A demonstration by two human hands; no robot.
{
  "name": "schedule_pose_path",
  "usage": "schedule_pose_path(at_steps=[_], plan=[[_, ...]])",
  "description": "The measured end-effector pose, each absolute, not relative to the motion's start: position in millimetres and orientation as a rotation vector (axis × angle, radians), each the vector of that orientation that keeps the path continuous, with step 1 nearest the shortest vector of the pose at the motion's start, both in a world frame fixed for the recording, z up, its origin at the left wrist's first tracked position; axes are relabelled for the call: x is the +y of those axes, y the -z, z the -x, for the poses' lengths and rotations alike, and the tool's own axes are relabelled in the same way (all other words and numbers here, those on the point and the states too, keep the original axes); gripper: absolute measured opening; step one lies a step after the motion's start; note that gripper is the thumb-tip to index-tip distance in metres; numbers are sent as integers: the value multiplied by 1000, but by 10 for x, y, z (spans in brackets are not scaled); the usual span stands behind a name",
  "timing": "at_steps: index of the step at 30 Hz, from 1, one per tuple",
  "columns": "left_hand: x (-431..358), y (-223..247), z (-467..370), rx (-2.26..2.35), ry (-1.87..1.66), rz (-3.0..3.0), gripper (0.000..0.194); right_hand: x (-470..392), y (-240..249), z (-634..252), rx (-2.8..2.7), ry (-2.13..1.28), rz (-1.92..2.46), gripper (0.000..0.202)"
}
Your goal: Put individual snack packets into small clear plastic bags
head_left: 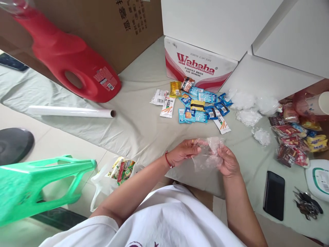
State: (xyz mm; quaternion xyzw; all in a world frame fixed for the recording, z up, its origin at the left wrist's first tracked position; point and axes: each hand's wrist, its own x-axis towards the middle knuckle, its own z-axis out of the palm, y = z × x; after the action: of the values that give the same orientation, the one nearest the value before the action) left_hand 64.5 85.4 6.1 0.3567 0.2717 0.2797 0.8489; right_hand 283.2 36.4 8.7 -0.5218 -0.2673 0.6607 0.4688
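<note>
A clear plastic bag [205,158] is stretched between my two hands over the front edge of the cloth-covered table. My left hand [183,152] pinches its left side, fingers partly behind the film. On the other side, my right hand [227,160] grips the bunched part of the bag. No contents show inside it. Beyond my hands lies a spread of small snack packets, among them blue packets [196,116], a yellow packet [175,89] and a white packet with an orange stick picture [167,106]. Crumpled clear bags [248,116] are heaped to the right.
A Wahaha carton [197,63] stands at the back. On the left are a red jug [77,65] and a white roll [72,112]; a green stool [46,181] is below. More snacks [291,140], a phone [274,195] and keys [308,204] lie at right.
</note>
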Motion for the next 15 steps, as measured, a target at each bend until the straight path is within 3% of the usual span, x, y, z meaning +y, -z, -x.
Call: schedule_pose_path(at_steps=[8,15], plan=[[894,-23,-568,647,-821,-710,45,316,-138,-2971,-718,-1520,1334,50],[943,-22,-645,587,-659,-604,46,205,-292,-3208,-894,-1496,1515,42]])
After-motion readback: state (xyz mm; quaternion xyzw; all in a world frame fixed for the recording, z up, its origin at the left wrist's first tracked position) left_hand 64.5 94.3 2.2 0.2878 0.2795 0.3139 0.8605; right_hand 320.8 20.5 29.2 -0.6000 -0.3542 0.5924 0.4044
